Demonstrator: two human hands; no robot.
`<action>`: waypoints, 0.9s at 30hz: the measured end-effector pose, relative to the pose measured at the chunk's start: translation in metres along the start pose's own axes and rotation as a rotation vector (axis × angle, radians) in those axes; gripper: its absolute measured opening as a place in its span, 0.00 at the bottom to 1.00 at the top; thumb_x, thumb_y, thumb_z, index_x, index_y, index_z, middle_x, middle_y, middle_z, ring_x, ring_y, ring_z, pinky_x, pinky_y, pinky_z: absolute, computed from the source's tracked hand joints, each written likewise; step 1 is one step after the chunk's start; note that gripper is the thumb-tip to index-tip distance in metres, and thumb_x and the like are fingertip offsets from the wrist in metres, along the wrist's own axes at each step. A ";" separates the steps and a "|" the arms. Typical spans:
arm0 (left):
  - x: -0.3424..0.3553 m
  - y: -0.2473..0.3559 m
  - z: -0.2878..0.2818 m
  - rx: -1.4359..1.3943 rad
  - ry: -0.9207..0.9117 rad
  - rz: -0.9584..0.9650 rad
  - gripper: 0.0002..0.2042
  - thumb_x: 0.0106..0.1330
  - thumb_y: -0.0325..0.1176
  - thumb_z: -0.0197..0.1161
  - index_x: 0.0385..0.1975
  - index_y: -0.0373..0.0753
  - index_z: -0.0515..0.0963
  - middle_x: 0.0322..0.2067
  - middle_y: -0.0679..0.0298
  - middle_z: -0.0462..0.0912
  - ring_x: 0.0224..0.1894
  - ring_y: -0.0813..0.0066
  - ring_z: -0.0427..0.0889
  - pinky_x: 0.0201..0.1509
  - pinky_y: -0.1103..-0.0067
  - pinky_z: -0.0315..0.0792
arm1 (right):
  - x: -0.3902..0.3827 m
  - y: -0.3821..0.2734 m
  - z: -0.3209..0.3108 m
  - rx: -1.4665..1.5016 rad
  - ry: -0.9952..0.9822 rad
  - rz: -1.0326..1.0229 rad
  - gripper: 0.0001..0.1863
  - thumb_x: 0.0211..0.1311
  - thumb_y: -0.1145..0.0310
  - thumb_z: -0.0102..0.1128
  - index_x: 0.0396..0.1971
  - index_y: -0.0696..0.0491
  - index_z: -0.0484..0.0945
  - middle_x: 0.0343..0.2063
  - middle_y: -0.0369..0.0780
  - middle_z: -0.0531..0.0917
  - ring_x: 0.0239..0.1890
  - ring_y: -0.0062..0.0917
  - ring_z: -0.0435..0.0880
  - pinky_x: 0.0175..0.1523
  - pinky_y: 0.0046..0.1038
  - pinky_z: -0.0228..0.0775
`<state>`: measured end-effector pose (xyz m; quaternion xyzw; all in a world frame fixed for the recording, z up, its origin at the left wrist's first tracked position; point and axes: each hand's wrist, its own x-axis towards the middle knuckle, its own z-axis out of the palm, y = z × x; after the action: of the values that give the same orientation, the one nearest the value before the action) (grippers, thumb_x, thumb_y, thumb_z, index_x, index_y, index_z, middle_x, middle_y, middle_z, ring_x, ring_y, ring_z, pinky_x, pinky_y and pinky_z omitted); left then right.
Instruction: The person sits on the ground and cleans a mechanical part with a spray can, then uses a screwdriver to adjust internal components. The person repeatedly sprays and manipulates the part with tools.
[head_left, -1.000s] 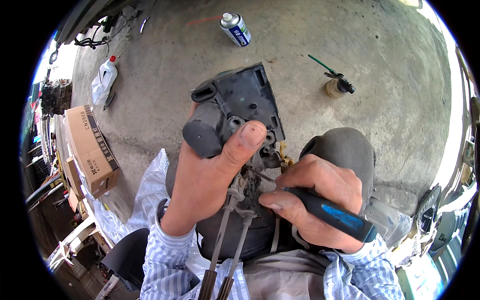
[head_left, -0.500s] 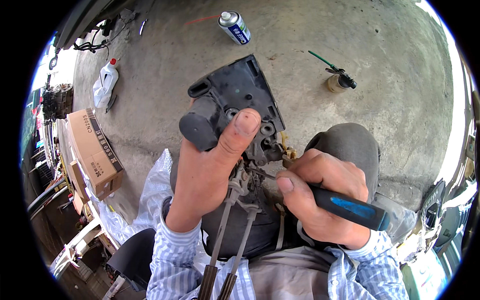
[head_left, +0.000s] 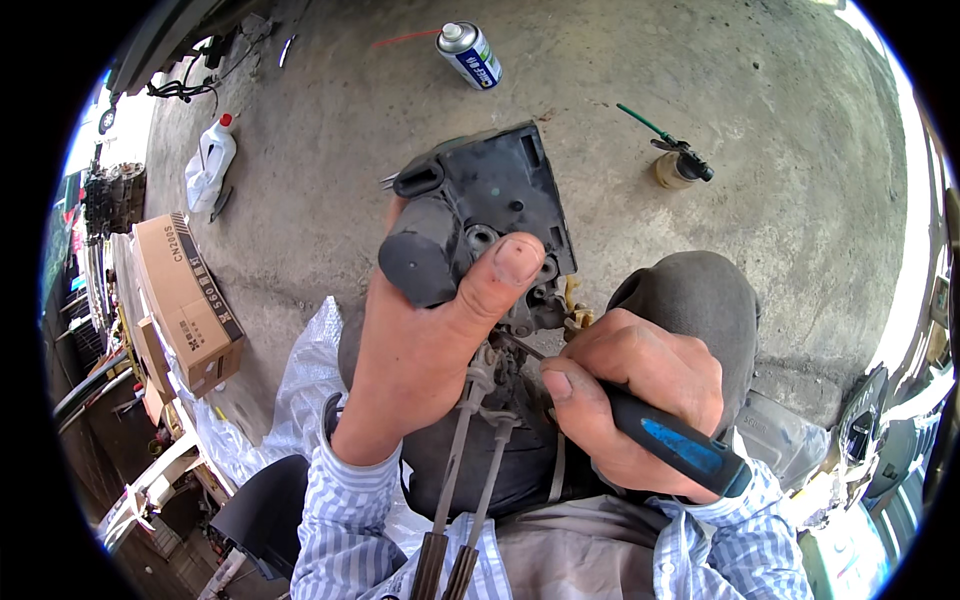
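My left hand [head_left: 410, 350] is closed around a black mechanism [head_left: 497, 182] with a plastic housing, a rounded cylinder on its side and metal parts below. The thumb presses over its front face. Two cables [head_left: 455, 465] with ribbed rubber sleeves run down from its lower end towards my lap. In my right hand [head_left: 640, 390] is a screwdriver [head_left: 680, 445] with a black and blue handle. Its thin shaft points up and left into the metal parts beside my left thumb; the tip's exact contact is hard to make out. A yellowish piece [head_left: 578, 310] shows beside my right fingers.
On the concrete floor ahead stand a spray can [head_left: 470, 58] with a red straw and a small pump bottle [head_left: 680, 166] with a green nozzle. To the left are a white jug [head_left: 211, 165], a cardboard box [head_left: 185, 300] and clear bubble wrap [head_left: 305, 385]. My knee [head_left: 690, 285] rises at right.
The mechanism and my left hand have shifted slightly right and down. The screwdriver's handle end has swung down and left, with its shaft still among the metal parts.
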<state>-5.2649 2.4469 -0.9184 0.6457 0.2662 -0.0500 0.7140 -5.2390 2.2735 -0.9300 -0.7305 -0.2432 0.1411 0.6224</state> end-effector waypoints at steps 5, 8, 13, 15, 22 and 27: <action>0.000 0.005 0.000 0.042 0.003 -0.044 0.21 0.66 0.37 0.69 0.52 0.35 0.70 0.43 0.67 0.78 0.45 0.82 0.75 0.52 0.80 0.70 | -0.002 0.004 0.001 -0.028 0.004 -0.099 0.07 0.50 0.80 0.67 0.23 0.59 0.75 0.19 0.43 0.80 0.17 0.30 0.81 0.22 0.27 0.71; 0.003 0.001 0.000 0.046 -0.001 -0.075 0.22 0.66 0.37 0.69 0.54 0.35 0.69 0.43 0.67 0.78 0.45 0.82 0.75 0.52 0.80 0.70 | -0.003 0.010 0.007 -0.114 0.024 -0.256 0.08 0.47 0.81 0.67 0.23 0.58 0.75 0.19 0.41 0.80 0.17 0.28 0.80 0.20 0.26 0.71; 0.004 0.001 0.001 0.023 -0.003 -0.048 0.23 0.66 0.36 0.69 0.55 0.36 0.68 0.43 0.68 0.79 0.44 0.82 0.75 0.51 0.80 0.71 | -0.009 0.010 0.017 -0.228 0.040 -0.397 0.11 0.44 0.76 0.72 0.24 0.57 0.76 0.20 0.38 0.77 0.14 0.25 0.77 0.16 0.25 0.68; 0.005 -0.001 0.001 -0.017 0.017 -0.047 0.22 0.66 0.36 0.69 0.55 0.36 0.68 0.43 0.68 0.79 0.44 0.82 0.76 0.51 0.80 0.71 | -0.013 0.008 0.022 -0.225 0.022 -0.378 0.12 0.44 0.75 0.74 0.25 0.57 0.77 0.19 0.38 0.76 0.14 0.24 0.76 0.16 0.24 0.68; 0.003 -0.001 0.000 0.013 0.041 -0.025 0.19 0.67 0.37 0.68 0.51 0.37 0.70 0.42 0.68 0.79 0.43 0.82 0.75 0.50 0.81 0.71 | -0.021 0.011 0.018 -0.176 -0.054 -0.369 0.12 0.45 0.74 0.74 0.28 0.59 0.80 0.20 0.39 0.77 0.16 0.24 0.78 0.17 0.23 0.70; 0.003 0.002 0.001 0.030 0.048 0.005 0.18 0.66 0.37 0.69 0.50 0.37 0.71 0.40 0.69 0.78 0.41 0.83 0.74 0.48 0.82 0.70 | -0.021 0.010 0.015 -0.246 0.013 -0.380 0.12 0.46 0.74 0.75 0.27 0.61 0.79 0.21 0.40 0.80 0.17 0.25 0.81 0.18 0.22 0.74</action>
<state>-5.2614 2.4471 -0.9183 0.6580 0.2808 -0.0367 0.6977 -5.2628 2.2739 -0.9445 -0.7430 -0.3878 -0.0139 0.5453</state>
